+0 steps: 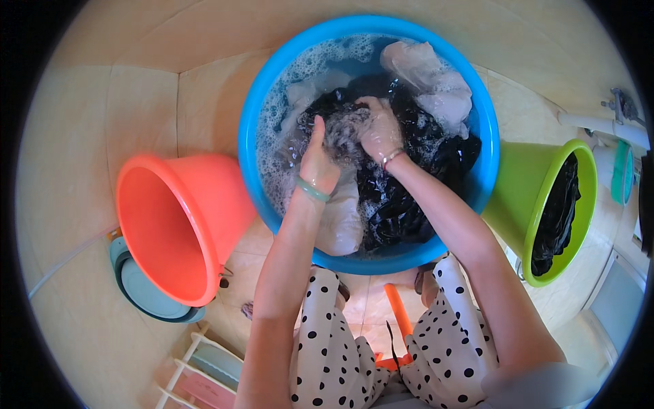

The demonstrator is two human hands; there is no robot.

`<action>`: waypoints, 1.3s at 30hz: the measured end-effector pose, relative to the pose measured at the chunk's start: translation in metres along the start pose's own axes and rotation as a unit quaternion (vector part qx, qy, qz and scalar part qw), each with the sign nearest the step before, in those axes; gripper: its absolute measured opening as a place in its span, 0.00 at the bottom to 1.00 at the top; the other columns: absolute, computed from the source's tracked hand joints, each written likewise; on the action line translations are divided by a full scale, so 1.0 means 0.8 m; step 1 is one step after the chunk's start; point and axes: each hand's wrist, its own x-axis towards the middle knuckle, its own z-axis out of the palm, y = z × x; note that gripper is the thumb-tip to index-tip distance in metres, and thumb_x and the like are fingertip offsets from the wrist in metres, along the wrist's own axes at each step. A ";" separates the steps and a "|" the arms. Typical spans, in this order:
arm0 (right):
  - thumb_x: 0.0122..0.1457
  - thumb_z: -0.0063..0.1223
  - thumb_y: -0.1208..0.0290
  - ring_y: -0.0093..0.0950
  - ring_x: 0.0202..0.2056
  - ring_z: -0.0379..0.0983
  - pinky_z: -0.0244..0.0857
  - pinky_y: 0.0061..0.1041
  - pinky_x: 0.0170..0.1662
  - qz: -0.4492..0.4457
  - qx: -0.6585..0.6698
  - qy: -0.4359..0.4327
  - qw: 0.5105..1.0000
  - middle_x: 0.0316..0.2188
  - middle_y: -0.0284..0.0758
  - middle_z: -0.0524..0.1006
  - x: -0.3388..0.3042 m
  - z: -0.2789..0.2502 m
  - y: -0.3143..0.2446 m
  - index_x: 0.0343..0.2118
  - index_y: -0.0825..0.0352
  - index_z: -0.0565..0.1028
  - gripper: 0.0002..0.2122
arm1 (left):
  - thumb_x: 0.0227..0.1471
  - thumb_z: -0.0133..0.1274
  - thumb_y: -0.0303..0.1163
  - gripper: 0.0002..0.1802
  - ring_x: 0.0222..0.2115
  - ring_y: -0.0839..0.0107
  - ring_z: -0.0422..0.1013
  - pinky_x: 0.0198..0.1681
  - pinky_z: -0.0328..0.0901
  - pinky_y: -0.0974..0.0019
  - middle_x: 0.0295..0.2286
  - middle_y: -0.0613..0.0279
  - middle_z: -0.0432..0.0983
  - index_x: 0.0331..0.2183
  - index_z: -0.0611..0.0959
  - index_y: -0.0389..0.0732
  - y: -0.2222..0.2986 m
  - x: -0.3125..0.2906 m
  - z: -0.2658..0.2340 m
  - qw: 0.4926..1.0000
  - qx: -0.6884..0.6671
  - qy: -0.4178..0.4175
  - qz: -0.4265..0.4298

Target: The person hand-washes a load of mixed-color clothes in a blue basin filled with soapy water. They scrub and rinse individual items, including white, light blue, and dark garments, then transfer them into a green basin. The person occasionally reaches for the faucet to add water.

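Note:
A large blue basin [246, 129] holds soapy water, black cloth [446, 160] and several pale, translucent-looking white cloths [443, 92]. My left hand [320, 167], with a green bangle at the wrist, dips into the water left of the middle. Its thumb points up, while its other fingers are hidden under water. To its right, my right hand [380, 129] wears a bracelet and bends its fingers into the wet black cloth, closed on it; the fingertips are partly submerged. Water churns between the two hands, and a white cloth lies just below the left one.
Left of the basin, an orange-red bucket [225, 198] lies tipped with its mouth outward, beside a grey-blue folding basin [151, 290]. A green bucket [511, 198] with black cloth inside tilts at the right. A white rack [178, 371] stands at lower left. A pipe [606, 128] runs along the right wall.

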 end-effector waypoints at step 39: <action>0.53 0.59 0.64 0.46 0.46 0.69 0.64 0.42 0.48 0.018 -0.029 -0.012 0.999 0.42 0.43 0.74 0.007 -0.026 0.029 0.43 0.61 0.71 0.15 | 0.59 0.51 0.43 0.32 0.58 0.48 0.54 0.54 0.59 0.32 0.61 0.56 0.47 0.60 0.57 0.58 -0.003 -0.058 0.037 0.981 0.022 0.181 0.069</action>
